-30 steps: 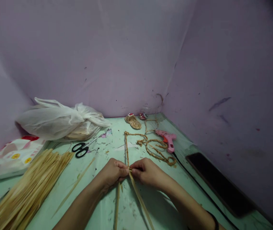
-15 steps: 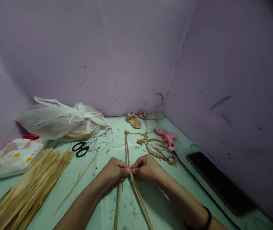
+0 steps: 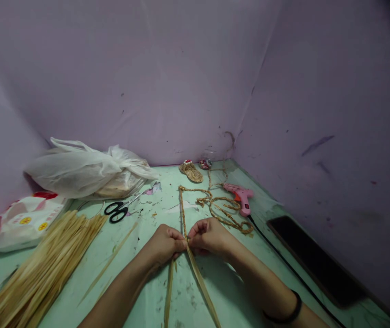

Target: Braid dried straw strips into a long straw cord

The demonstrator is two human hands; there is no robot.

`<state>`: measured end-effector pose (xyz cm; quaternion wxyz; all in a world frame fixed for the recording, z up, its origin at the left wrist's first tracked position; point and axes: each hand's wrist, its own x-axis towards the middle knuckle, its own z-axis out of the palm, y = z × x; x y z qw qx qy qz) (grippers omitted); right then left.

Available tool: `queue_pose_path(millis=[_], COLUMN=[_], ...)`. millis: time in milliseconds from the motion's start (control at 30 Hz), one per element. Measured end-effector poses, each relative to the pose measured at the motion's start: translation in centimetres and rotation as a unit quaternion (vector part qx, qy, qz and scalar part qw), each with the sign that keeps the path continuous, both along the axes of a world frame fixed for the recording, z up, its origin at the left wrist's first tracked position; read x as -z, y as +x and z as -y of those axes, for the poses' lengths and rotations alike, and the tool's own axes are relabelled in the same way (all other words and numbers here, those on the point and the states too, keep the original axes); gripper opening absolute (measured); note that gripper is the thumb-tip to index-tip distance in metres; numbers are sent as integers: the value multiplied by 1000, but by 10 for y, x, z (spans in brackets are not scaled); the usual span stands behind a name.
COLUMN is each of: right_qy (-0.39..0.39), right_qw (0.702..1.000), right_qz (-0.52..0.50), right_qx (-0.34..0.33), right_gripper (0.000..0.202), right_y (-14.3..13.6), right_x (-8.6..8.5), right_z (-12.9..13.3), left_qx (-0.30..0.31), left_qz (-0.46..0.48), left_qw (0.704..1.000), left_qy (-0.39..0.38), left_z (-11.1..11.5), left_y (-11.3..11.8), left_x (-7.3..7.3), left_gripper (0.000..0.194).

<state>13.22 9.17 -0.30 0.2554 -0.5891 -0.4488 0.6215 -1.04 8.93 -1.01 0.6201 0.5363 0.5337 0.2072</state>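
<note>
My left hand (image 3: 169, 244) and my right hand (image 3: 209, 237) meet at the middle of the table, both closed in a pinch. Between their fingertips is the lower end of a braided straw cord (image 3: 183, 212). Beyond my hands the cord runs straight away, then turns right into loose coils (image 3: 227, 214). Two flat straw strips hang toward me: one strip (image 3: 203, 289) comes from between the fingertips, and another strip (image 3: 169, 294) from under my left hand. The exact twist at the pinch is hidden by my fingers.
Left lie a bundle of straw strips (image 3: 44, 269), a printed packet (image 3: 27, 221), a white plastic bag (image 3: 88, 171) and black-handled scissors (image 3: 117, 212). A small woven slipper (image 3: 192, 173) is at the back. Right are a pink glue gun (image 3: 244, 198) with its cord, and a dark phone-like slab (image 3: 314, 259).
My right-hand fingers have shifted very slightly at the pinch. Both hands keep their hold on the cord, and the view has moved a touch.
</note>
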Motion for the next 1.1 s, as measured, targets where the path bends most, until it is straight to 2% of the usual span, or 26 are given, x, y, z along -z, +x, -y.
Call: queue_pose_path(millis=[267, 400, 567, 733, 867, 933, 1000, 1100], right_qy=[28, 48, 94, 197, 243, 255, 253, 207], right_qw=[999, 999, 990, 959, 926, 918, 923, 943], right_qz=[-28, -14, 57, 162, 261, 277, 267, 249], right_qx=[12, -12, -87, -123, -124, -122, -110, -72], right_gripper=[10, 9, 22, 24, 23, 22, 21, 25], right_y=[1, 4, 11, 10, 7, 5, 3, 3], right_x=[-1, -1, 3, 3, -6, -7, -4, 5], right_z=[2, 0, -2, 2, 9, 10, 11, 8], left_qx=[16, -1, -7, -5, -12, -11, -8, -8], left_qz=[1, 8, 14, 6, 16, 26, 26, 14], left_qw=[1000, 1000, 1000, 1000, 1000, 1000, 1000, 1000], left_qy=[17, 5, 7, -1, -12, -5, 2, 5], left_z=[-2, 0, 2, 2, 2, 2, 1, 1], left_y=[-1, 0, 1, 1, 0, 0, -1, 0], left_x=[2, -1, -1, -4, -2, 0, 2, 2], left_gripper=[18, 14, 14, 14, 15, 15, 15, 17])
